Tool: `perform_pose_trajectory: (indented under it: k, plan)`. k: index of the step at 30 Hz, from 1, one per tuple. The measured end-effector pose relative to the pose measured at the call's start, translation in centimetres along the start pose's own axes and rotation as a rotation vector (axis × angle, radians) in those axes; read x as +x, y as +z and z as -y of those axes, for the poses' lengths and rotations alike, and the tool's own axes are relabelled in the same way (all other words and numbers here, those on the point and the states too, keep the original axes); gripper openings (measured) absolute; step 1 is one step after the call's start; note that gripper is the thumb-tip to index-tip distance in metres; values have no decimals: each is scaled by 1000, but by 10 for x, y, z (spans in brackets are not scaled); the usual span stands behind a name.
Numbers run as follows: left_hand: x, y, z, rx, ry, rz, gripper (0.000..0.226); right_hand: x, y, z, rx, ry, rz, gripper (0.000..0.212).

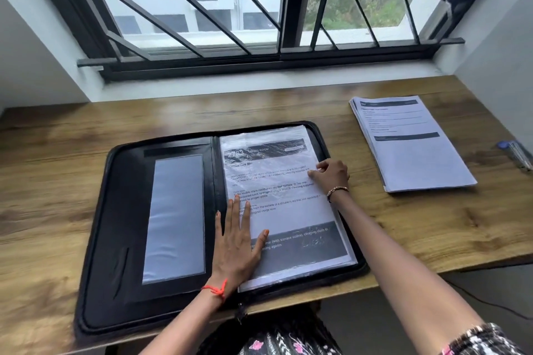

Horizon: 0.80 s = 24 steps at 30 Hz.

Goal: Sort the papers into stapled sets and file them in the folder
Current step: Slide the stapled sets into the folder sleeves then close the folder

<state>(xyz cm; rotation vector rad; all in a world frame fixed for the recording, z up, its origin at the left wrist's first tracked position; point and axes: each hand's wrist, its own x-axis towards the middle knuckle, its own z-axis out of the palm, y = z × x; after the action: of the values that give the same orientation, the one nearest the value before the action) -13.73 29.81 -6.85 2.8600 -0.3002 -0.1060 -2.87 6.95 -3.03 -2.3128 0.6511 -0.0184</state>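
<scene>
A black zip folder lies open on the wooden desk. Its right half holds a printed paper set inside a clear plastic sleeve. My left hand lies flat with straight fingers on the lower left of that sleeve, beside the spine. My right hand rests on the sleeve's right edge, its fingers curled at the edge of the sheet. A stack of printed papers lies on the desk to the right of the folder.
A blue and clear stapler sits at the desk's right edge, past the stack. A barred window runs along the back of the desk. White walls close in both sides.
</scene>
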Motion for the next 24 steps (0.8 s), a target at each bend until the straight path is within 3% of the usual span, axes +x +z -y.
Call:
perform_pose_trajectory:
  k: [4, 7, 10, 14, 17, 19, 22, 24]
  plan:
    - [-3, 1, 0, -86, 9, -17, 77, -3, -14, 12, 192, -2, 116, 7]
    - [-3, -6, 0, -277, -14, -71, 87, -4, -28, 30, 361, -13, 275, 21]
    - [5, -20, 1, -529, -70, -144, 75, -4, -40, 60, 550, -10, 414, 26]
    - [16, -44, 11, -761, -138, -248, 61, -15, -36, 109, 766, -24, 504, 15]
    - [24, -70, 29, -878, -206, -319, 60, -32, -24, 150, 808, -101, 562, 26]
    - [29, -82, 44, -986, -238, -345, 59, -49, -13, 177, 836, -146, 607, 7]
    - [30, -100, 72, -1273, -321, -345, 40, -74, 13, 211, 839, -187, 687, 10]
    - [31, -109, 94, -1512, -386, -304, 42, -90, 33, 228, 787, -217, 730, 11]
